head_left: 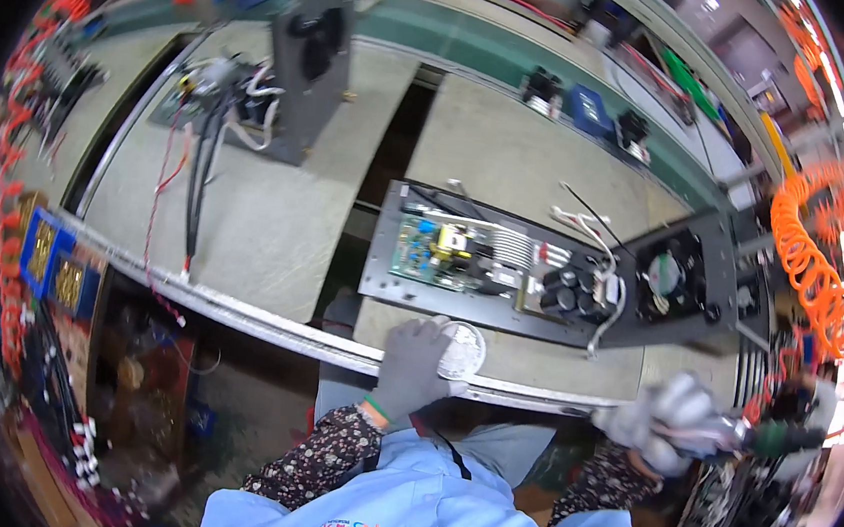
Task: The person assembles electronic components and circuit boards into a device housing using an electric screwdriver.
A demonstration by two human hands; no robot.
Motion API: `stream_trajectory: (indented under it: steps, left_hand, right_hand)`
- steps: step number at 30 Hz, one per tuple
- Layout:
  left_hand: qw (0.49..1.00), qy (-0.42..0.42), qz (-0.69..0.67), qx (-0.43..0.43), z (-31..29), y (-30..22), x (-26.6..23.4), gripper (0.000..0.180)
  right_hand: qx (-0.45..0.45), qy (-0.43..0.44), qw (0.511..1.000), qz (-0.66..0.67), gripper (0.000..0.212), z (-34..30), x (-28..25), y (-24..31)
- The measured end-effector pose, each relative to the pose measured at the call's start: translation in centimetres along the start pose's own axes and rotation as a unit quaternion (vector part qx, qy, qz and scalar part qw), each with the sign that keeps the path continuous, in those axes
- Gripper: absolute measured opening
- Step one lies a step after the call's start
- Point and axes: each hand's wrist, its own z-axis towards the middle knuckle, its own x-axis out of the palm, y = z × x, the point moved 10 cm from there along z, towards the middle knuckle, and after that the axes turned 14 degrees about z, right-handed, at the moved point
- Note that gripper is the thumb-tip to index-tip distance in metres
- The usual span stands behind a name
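Note:
My left hand (411,365), in a grey glove, grips a small round white dish (462,351) by its left side at the bench's front edge. Something pale lies in the dish, too small to make out. My right hand (667,423), also gloved and smeared by motion, is closed around a power screwdriver (723,437). Its thin tip points left along the bench edge, and its dark green end points right. Beyond both hands lies a dark metal chassis (385,285) with a circuit board (433,249), black and white cables and an upright panel bearing a fan (664,272).
A second chassis with an upright fan panel (312,53) stands at the far left, its cables hanging toward me. Blue bins of brass-coloured parts (67,278) hang at the left edge. Orange coiled hoses (818,268) dangle at the right. A dark gap (392,145) splits the bench.

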Motion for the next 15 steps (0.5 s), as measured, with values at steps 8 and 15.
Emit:
stream_trajectory:
  steps: [8,15]
  left_hand:
    - [0.998,-0.042,0.047,-0.004,-0.4,0.1,-0.5,0.072]
    - [0.998,-0.037,0.047,0.03,-0.2,-1.8,-2.8,0.071]
  right_hand:
    - [-0.103,-0.509,0.825,-0.223,0.036,-23.3,-13.4,13.9]
    - [-0.101,-0.679,0.706,-0.175,0.026,-37.4,-25.5,6.2]
